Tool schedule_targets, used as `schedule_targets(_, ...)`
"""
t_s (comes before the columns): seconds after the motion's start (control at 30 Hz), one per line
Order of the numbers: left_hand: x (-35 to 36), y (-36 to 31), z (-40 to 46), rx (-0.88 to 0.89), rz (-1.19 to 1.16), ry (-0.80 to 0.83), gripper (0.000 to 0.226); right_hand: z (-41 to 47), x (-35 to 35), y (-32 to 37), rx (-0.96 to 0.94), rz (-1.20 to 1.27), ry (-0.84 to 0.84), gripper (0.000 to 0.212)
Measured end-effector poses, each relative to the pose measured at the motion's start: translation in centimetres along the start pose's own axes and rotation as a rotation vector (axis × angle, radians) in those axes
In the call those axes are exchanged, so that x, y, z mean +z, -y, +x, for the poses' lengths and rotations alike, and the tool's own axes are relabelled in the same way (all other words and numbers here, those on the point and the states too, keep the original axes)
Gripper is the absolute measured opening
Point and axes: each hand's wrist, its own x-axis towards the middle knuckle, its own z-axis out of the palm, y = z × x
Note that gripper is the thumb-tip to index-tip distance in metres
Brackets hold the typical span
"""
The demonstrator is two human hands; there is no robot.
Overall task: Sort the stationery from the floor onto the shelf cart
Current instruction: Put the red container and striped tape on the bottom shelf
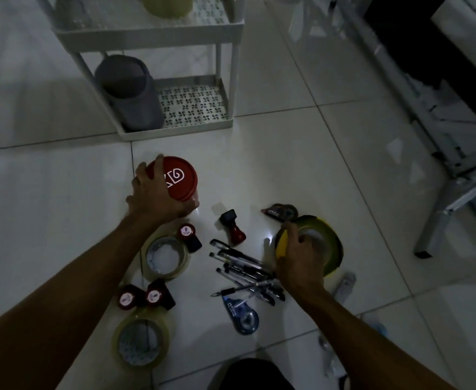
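L hand (158,192) grasps the round red-lidded container (181,178) on the white tiled floor (301,164), near the white plastic shelf cart (149,35). R hand (298,260) grips the yellow tape roll (326,243), beside black pens (245,270).

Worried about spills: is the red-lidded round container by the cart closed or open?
Closed. The red-lidded round container has its logo lid seated flat on top, with the left hand gripping its rim.

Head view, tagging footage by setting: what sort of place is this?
Probably a dim room in a home or small office: glossy tiled floor, a white shelf cart, and metal furniture legs at right.
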Motion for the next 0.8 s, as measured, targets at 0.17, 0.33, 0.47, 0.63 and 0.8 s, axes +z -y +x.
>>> schedule_targets(0.17,0.0,0.1,0.1,0.030,-0.096,-0.039,0.122,0.9,-3.6,3.7,-0.009,0.270,-0.211,0.059)
schedule_targets(0.33,-0.7,0.4,0.3,0.077,-0.077,-0.028,0.123,4.1,-7.2,9.2,-0.144,0.495,-0.179,0.072)
schedule_targets(0.47,-1.4,0.7,1.1,0.111,-0.058,-0.024,0.125,7.7,-7.7,12.6,-0.265,0.484,-0.068,0.087)
schedule_targets(0.63,-2.9,0.5,4.2,0.150,-0.037,-0.079,0.125,12.7,-6.1,15.3,-0.347,0.434,-0.044,0.084)
schedule_targets(0.8,-4.4,-1.2,8.8,0.203,-0.026,-0.147,0.122,16.6,-4.0,15.7,-0.278,0.375,-0.086,0.078)
